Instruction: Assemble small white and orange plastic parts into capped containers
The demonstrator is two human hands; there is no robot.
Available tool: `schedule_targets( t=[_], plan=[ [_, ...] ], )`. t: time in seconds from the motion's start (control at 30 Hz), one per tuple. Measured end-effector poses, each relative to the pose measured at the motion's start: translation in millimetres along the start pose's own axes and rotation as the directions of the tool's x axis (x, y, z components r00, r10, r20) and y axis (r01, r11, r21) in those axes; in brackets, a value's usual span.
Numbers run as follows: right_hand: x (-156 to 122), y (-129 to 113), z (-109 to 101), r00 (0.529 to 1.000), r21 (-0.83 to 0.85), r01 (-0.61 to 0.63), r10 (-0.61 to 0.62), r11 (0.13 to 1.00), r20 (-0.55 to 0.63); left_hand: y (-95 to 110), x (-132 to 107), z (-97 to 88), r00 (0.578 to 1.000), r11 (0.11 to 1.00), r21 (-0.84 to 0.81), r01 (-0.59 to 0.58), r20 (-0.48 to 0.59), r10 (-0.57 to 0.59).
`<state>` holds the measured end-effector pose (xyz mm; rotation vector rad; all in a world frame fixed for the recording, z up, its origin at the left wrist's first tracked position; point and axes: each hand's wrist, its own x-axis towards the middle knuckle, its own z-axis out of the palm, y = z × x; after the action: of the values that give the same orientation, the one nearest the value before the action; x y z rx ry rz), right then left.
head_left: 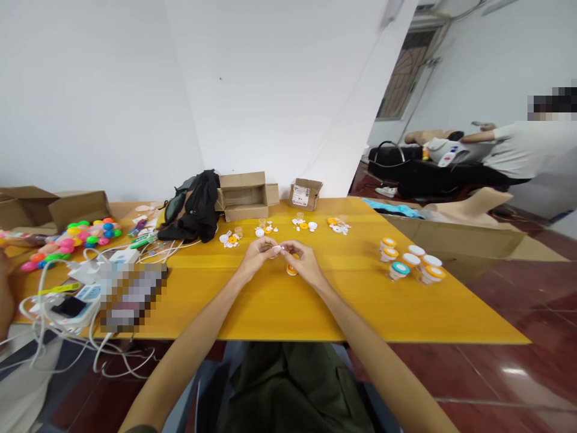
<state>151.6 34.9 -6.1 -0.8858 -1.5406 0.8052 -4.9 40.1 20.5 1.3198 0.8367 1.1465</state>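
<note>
My left hand (pixel 258 255) and my right hand (pixel 303 260) meet above the middle of the table, fingers pinched on a small white plastic part (pixel 278 248). Its exact kind is too small to make out. Just under my right hand, an orange ring-shaped part (pixel 291 270) rests on the wood, partly covered by the fingers. Farther back lie loose piles of white, orange and clear plastic parts, among them a white cup-shaped piece (pixel 312 227) and an orange ring (pixel 232 239). To the right stand several clear jars with white, orange and teal lids, one a teal-lidded jar (pixel 399 270).
Behind the parts are an open cardboard box (pixel 246 207), a smaller box (pixel 305 195) and a black backpack (pixel 193 207). White cables, a power strip (pixel 119 261) and colourful balls (pixel 67 240) crowd the left side. Another person (pixel 518 144) sits at the far right.
</note>
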Motion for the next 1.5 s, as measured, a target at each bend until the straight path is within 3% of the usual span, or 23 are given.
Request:
schedule_targets(
  t=[0.77,1.17,1.5],
  plan=[
    [-0.5,-2.9,-0.7,1.000,-0.021,0.029,-0.029,0.999,0.013,0.0,-1.1,1.1,1.000,1.000,-0.009,-0.017,-0.022,0.017],
    [2.8,1.9,-5.8,0.994,0.171,-0.111,0.112,0.979,0.005,-1.7,1.4,1.6,1.000,1.000,-0.018,-0.017,-0.017,0.017],
    [3.2,-4.4,-6.9,0.988,0.166,-0.150,0.152,0.975,-0.001,-4.1,2.2,-1.8,0.993,0.989,0.092,-0.114,0.013,0.114]
  ],
)
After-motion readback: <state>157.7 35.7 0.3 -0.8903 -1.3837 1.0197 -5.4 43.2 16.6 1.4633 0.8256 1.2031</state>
